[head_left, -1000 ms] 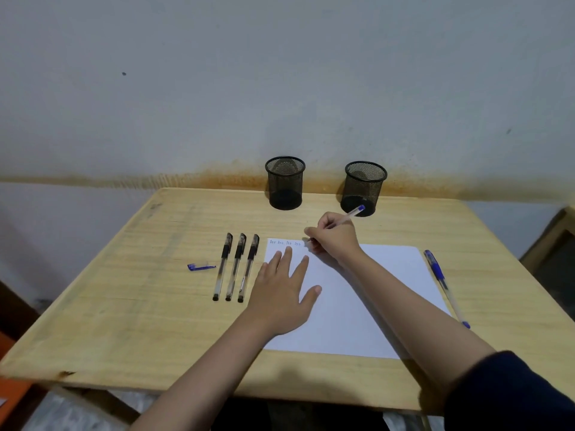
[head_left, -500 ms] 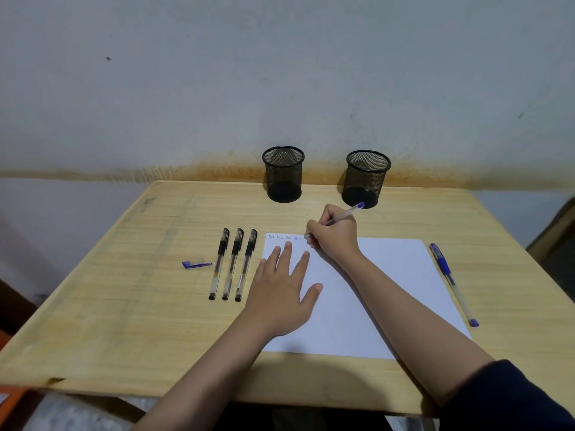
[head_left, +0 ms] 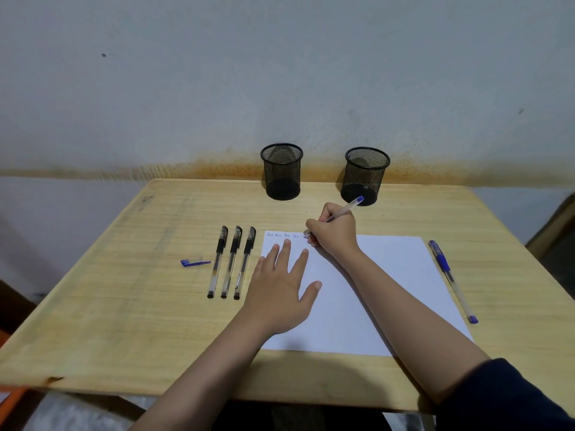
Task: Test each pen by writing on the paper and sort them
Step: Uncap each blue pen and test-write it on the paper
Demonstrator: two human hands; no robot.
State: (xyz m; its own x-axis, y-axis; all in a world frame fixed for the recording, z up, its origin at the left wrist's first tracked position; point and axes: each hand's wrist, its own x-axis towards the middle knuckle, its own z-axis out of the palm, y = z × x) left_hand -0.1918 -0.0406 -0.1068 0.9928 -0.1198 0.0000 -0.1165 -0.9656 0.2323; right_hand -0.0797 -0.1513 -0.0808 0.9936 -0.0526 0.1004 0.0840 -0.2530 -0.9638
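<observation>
White paper [head_left: 373, 290] lies flat on your wood table [head_left: 124, 306], and your left hand [head_left: 280, 293] rests on its left side with the fingers straight and spread, so it holds nothing and just presses the sheet down. Your right hand [head_left: 334, 233] has its fingers curled tight round a clear pen [head_left: 345, 209] with a blue end, and the tip of that pen meets the top edge of the paper. You can see a short row of small blue words [head_left: 284, 235] along that top edge, just left of the tip, but they are too small to read. Three black pens [head_left: 231, 262] lie side by side on the table just left of the paper, all with caps on and all pointing the same way. A small blue cap [head_left: 195, 262] lies by itself to the left of them. One more blue pen [head_left: 451, 279] lies on the table just past the right edge of the paper, with its cap on. Two black mesh cups, a left cup [head_left: 282, 171] and a right cup [head_left: 365, 174], stand upright at the back of the table by the wall, apart from each other
</observation>
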